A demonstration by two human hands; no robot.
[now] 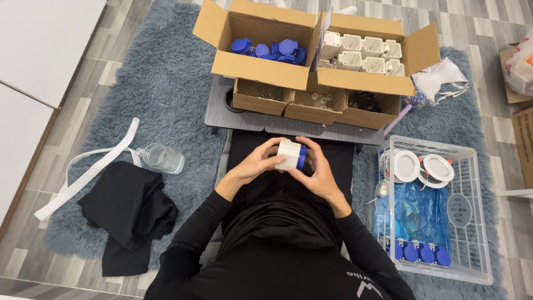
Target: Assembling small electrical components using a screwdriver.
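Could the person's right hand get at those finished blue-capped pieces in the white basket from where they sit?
Probably yes: the white basket sits open-topped beside their right side, blue-capped pieces uncovered. But the right hand now holds a white-and-blue part with the left hand.

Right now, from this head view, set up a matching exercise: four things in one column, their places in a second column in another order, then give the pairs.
Things
1. blue caps
2. white housings
3. white and blue part
4. clear bottle

Places
A. lying on the grey rug, left of the person
B. between the left hand and right hand
C. in the right-hand open cardboard box
D. in the left-hand open cardboard box

Pairs: 1-D, 2-C, 3-B, 4-A
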